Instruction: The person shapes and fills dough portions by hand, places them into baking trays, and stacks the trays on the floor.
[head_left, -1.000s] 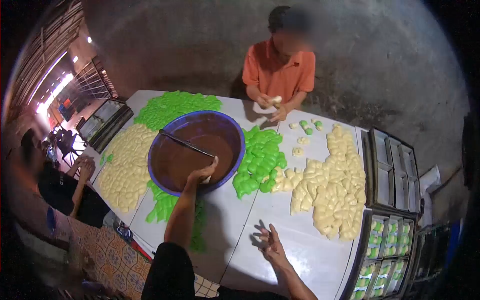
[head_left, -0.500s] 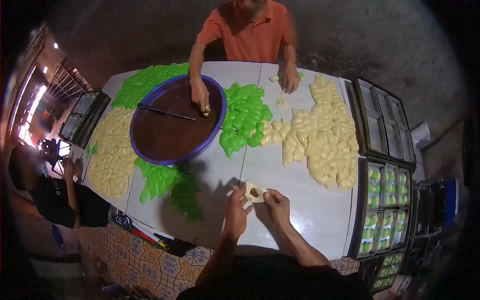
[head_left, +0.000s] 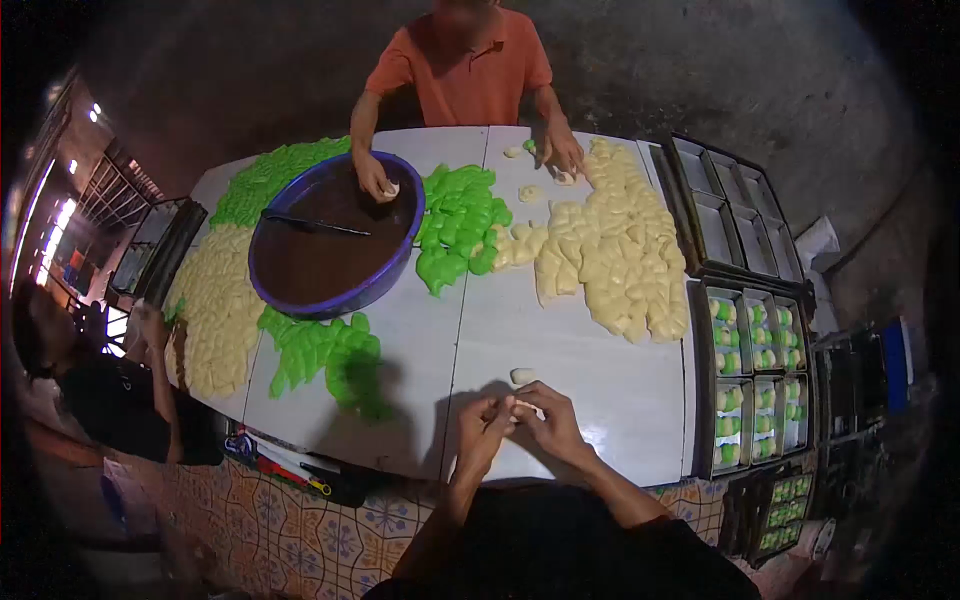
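Near the table's front edge, my left hand (head_left: 484, 432) and my right hand (head_left: 549, 422) meet, their fingers pinching a pale dough piece (head_left: 524, 407) between them. Its filling cannot be made out now. Just beyond my fingers a small white dough piece (head_left: 522, 376) lies on the table (head_left: 400, 440). Farther off to the left stands a blue basin (head_left: 385, 290) of brown filling (head_left: 310, 262) with a dark stick across it. Green dough (head_left: 460, 225) and cream dough (head_left: 625, 260) pieces spread to the right of the basin.
Across the table a person in an orange shirt (head_left: 462, 75) reaches one hand into the basin, the other beside the cream dough. Another person in black (head_left: 120, 400) stands left. Empty tins (head_left: 735, 215) and tins of green and cream pieces (head_left: 757, 375) line the right side.
My left hand has left the basin and joined my right. The flat dough with filling has been folded between my fingers. The person opposite has moved one hand from dough to the basin.
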